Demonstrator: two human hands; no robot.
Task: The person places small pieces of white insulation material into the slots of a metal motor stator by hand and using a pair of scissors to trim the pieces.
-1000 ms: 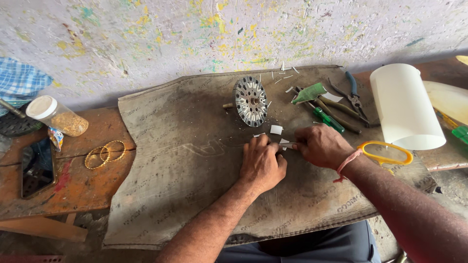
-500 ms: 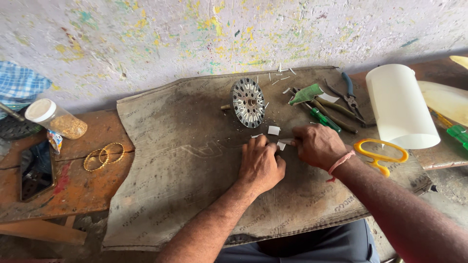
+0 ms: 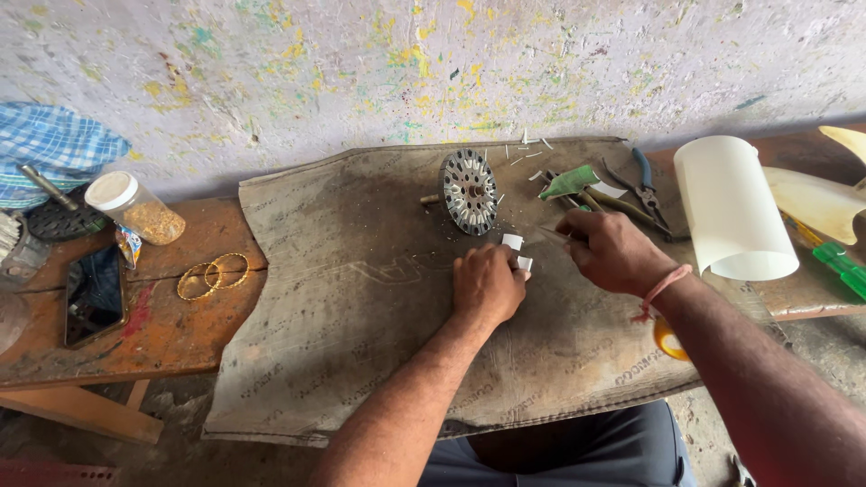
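- The left hand (image 3: 487, 287) is curled shut, knuckles up, pinching small white paper strips (image 3: 518, 252) at its fingertips on the brown sack cloth (image 3: 343, 307).
- The right hand (image 3: 613, 252) is closed too, just beside the left; a thin sliver shows at its fingertips, but what it grips is too small to make out.
- The strips lie between the two hands, touching the left fingers; how many there are cannot be told.
- Just beyond the hands stands a round slotted metal core (image 3: 469, 191), tilted on edge, with white paper scraps scattered near it.
- Beyond the right hand lie pliers (image 3: 645, 188) with blue grips, a green-handled tool (image 3: 568, 183) and other tools piled together, hard to tell apart.
- Right of the right hand stands a roll of white sheet (image 3: 732, 209); behind it a cream curved blade (image 3: 816, 200) runs out of view.
- A yellow object (image 3: 669, 341) peeks out under the right forearm, mostly hidden.
- Well left of the left hand, on the wooden bench (image 3: 135, 343): two gold bangles (image 3: 213, 276), a phone (image 3: 92, 294), a plastic jar (image 3: 135, 207) with tan contents, and a blue checked cloth (image 3: 54, 153).
- A red thread circles the right wrist.
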